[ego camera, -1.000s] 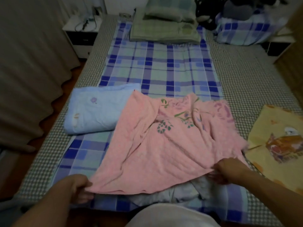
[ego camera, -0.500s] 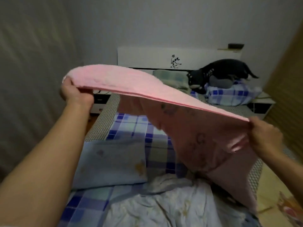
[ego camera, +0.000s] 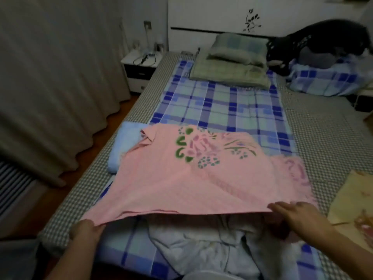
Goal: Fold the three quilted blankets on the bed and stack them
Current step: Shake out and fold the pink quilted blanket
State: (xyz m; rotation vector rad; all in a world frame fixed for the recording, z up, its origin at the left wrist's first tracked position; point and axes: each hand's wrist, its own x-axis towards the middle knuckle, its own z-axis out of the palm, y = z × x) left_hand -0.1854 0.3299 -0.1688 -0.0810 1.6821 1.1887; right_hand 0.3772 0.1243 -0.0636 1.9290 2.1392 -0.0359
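Observation:
A pink quilted blanket (ego camera: 181,178) with a green and purple flower print lies spread across the near half of the bed. My left hand (ego camera: 85,229) grips its near left corner. My right hand (ego camera: 298,216) holds its near right edge, fingers over the top. A folded light blue blanket (ego camera: 123,144) lies at the left, partly under the pink one. A yellow blanket (ego camera: 351,201) with a printed picture lies at the right bed edge. A crumpled pale grey cloth (ego camera: 201,245) sits under the pink blanket's raised near edge.
A blue plaid sheet (ego camera: 222,106) covers the bed's middle over a checked mattress cover (ego camera: 323,138). Green pillows (ego camera: 232,63) lie at the head. A black cat (ego camera: 314,41) stands on a plaid pillow (ego camera: 327,79). A nightstand (ego camera: 139,69) and curtains (ego camera: 50,87) are at the left.
Half a second ago both hands held the pink blanket high in the air. It has come down and now lies spread on the bed, overlapping the blue blanket, with both hands still on its near edge.

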